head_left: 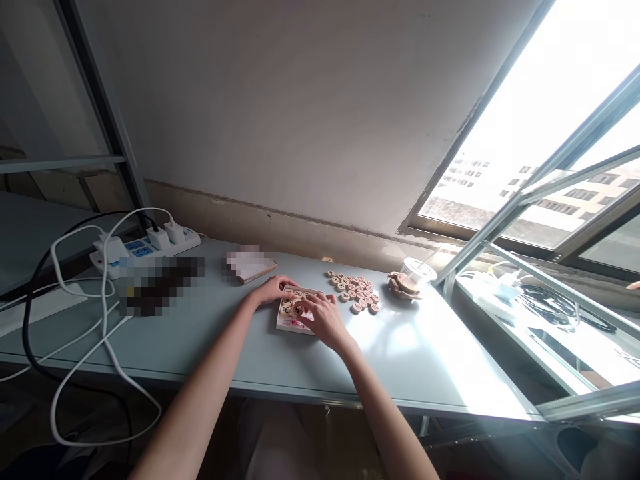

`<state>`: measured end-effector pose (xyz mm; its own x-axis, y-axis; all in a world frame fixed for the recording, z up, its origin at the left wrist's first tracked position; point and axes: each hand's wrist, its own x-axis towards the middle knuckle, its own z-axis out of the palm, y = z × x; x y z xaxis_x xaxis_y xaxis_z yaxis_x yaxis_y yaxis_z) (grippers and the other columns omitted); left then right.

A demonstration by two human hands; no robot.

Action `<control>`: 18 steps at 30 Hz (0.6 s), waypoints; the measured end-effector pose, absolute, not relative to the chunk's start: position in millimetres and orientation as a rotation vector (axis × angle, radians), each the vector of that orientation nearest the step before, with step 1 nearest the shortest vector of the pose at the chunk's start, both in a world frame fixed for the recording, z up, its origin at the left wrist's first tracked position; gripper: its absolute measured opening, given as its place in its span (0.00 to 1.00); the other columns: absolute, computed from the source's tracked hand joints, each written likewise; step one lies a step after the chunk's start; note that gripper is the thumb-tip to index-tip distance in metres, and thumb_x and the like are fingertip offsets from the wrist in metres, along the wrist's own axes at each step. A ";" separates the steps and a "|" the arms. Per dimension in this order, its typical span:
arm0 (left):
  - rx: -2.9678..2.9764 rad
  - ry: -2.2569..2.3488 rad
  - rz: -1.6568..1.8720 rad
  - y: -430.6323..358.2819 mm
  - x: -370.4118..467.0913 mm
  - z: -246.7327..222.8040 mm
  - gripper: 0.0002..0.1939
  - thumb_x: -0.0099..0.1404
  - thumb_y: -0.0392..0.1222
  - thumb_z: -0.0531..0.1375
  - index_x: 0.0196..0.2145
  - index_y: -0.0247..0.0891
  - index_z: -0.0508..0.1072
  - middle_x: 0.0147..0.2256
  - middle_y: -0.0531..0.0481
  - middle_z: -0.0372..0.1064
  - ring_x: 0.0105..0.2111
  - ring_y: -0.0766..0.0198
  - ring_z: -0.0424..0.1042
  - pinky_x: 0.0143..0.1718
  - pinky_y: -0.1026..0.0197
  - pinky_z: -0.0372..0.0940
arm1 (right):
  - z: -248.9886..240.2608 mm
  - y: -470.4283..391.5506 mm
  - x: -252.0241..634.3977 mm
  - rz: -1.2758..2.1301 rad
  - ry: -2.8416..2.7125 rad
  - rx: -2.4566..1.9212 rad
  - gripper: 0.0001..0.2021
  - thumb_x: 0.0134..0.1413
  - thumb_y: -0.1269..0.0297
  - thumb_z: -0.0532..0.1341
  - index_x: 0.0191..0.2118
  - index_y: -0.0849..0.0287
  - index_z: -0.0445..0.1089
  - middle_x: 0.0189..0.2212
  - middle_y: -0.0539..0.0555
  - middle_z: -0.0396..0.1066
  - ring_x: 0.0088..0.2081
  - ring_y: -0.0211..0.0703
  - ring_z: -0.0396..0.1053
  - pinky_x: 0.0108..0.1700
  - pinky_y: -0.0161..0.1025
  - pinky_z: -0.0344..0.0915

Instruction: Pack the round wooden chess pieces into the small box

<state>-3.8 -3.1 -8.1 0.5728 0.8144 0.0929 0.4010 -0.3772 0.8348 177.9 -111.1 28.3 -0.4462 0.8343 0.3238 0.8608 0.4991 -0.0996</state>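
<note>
The pieces (352, 294) look like smooth wood. The box (290, 325) looks like paper card. The table (400, 360) is smooth and shiny. The cup (419, 270) looks like clear plastic. The wall (310, 120) looks matt.

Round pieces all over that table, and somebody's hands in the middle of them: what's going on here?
A person has both hands at a small box of round pieces marked with characters. The left hand is at its far left corner; the right hand reaches over its right side, and whether it grips a piece is hard to tell. More loose pieces lie on the table to the right, near a lidded cup.
</note>
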 end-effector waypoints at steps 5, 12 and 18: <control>1.981 0.936 0.660 -1.8 -4.1 -10.8 0.24 0.48 0.52 0.63 0.42 0.37 0.73 0.43 0.45 0.68 0.42 0.56 0.66 0.42 0.59 0.61 | 21.8 -110.4 177.6 -0.100 -2.405 -1.411 0.11 0.57 0.58 0.56 0.45 0.51 0.66 0.37 0.52 0.71 0.41 0.45 0.63 0.44 0.42 0.52; 1.973 0.956 0.642 -0.5 -4.1 -12.3 0.24 0.48 0.53 0.63 0.41 0.37 0.73 0.44 0.44 0.68 0.43 0.54 0.66 0.41 0.59 0.62 | 12.6 -101.6 244.5 -0.321 -2.136 -1.823 0.14 0.58 0.61 0.53 0.49 0.53 0.65 0.50 0.57 0.64 0.50 0.50 0.59 0.50 0.50 0.50; 1.925 0.946 0.637 -2.4 -3.2 -10.5 0.26 0.48 0.56 0.63 0.41 0.37 0.73 0.45 0.44 0.67 0.43 0.53 0.67 0.42 0.58 0.62 | -2.8 -102.5 271.1 -0.425 -2.192 -1.878 0.15 0.57 0.66 0.52 0.50 0.55 0.65 0.54 0.57 0.61 0.56 0.52 0.53 0.57 0.57 0.38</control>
<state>-3.2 -2.4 -10.5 0.5799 0.8122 0.0640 0.3649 -0.3291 0.8709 271.1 -102.5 -2.8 -0.1567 0.9229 0.3516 0.9875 0.1397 0.0736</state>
